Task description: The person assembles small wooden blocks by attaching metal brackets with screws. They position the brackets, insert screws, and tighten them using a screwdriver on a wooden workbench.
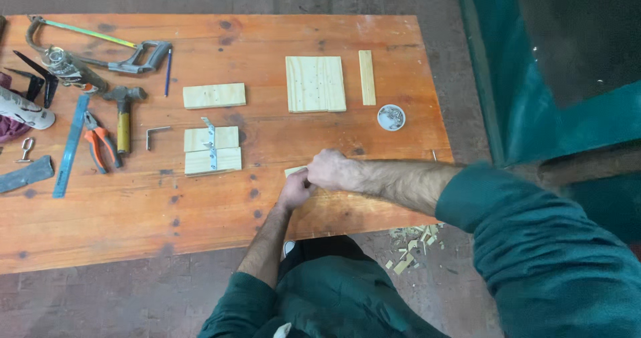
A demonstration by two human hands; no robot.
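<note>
My left hand [294, 189] and my right hand [332, 170] meet at the near right part of the orange wooden table [133, 218]. Together they close on a small pale wood piece [292, 172], of which only a corner shows. Left of the hands lie two pale wood blocks [212, 150] joined by a metal bracket [211, 142]. Another wood block [214, 96] lies beyond them.
A square pale board [316, 84], a thin wood strip [367, 78] and a small round tin of screws [391, 118] lie at the far right. A hacksaw [100, 48], hammer [123, 114], orange pliers [100, 148], blue ruler [71, 144], hex key [155, 135] and pencil [167, 71] sit at left. Wood chips [410, 241] litter the floor.
</note>
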